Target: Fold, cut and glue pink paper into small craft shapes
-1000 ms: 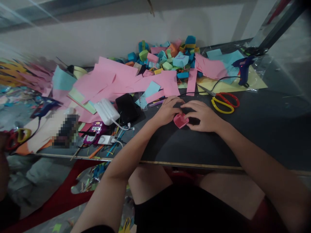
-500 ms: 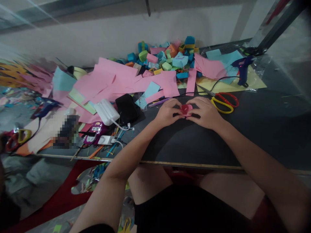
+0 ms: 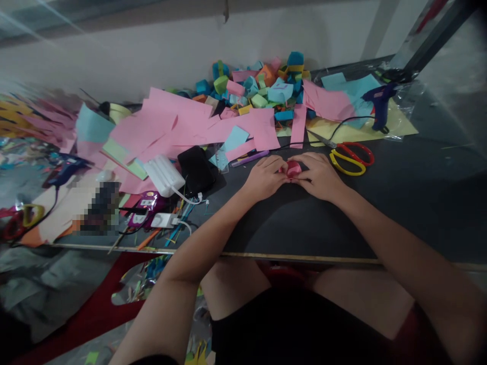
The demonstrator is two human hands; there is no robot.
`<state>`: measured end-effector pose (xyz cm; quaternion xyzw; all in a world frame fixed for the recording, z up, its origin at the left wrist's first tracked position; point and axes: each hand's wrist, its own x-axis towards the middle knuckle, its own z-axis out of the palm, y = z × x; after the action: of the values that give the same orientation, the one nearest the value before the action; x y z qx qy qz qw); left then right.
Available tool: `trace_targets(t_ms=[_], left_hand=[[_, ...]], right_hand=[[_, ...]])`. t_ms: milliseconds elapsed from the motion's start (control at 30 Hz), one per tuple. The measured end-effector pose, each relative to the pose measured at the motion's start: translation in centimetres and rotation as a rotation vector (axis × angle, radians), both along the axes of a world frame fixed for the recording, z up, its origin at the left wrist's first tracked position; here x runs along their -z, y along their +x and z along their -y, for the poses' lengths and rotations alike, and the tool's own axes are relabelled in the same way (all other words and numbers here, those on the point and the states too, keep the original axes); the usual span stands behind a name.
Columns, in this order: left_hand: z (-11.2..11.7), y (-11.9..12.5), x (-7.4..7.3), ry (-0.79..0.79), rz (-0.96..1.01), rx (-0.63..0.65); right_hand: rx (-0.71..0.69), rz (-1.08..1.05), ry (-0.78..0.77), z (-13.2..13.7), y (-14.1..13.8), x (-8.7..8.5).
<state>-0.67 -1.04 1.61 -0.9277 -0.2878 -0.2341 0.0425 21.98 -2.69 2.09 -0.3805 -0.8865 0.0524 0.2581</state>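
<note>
Between my two hands, a small curled pink paper piece [image 3: 293, 170] is held just above the dark tabletop. My left hand [image 3: 266, 175] pinches its left side, thumb below and fingers curled over. On the opposite side, my right hand [image 3: 318, 175] grips it with thumb and fingertips. Its inside looks deeper pink than its rim, and the fingers hide its edges. Scissors [image 3: 348, 158] with one red and one yellow handle lie just right of my right hand. A purple pen-like stick [image 3: 250, 158] rests to the upper left of my left hand.
Behind my hands are pink paper sheets [image 3: 190, 121] and a heap of small coloured paper shapes [image 3: 258, 91]. A blue glue gun [image 3: 380, 106] lies at back right, another glue gun [image 3: 68, 167] at left. A white power bank [image 3: 164, 175] and black case [image 3: 196, 170] sit left.
My fingers have shifted on the pink paper piece, the left ones curling further in over it. It now looks more rounded and closed. The view has moved slightly.
</note>
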Motion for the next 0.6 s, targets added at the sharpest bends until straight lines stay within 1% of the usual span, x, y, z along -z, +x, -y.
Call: trace_targets(t_ms=[167, 233, 333, 433, 600], left_hand=[[0.1, 0.3, 0.1, -0.059, 0.043, -0.033], [0.2, 0.4, 0.2, -0.049, 0.037, -0.065], [0.3, 0.4, 0.3, 0.010, 0.036, -0.104], [0.4, 0.5, 0.4, 0.053, 0.032, -0.090], [0.5, 0.9, 0.6, 0.059, 0.040, -0.064]], right_hand=[[0.008, -0.098, 0.040, -0.5, 0.1, 0.9], [0.032, -0.139, 0.071, -0.5, -0.1, 1.0], [0.088, -0.172, 0.109, -0.3, -0.5, 0.8], [0.095, -0.128, 0.114, 0.0, -0.7, 0.3], [0.097, 0.007, 0.101, 0.2, -1.0, -0.2]])
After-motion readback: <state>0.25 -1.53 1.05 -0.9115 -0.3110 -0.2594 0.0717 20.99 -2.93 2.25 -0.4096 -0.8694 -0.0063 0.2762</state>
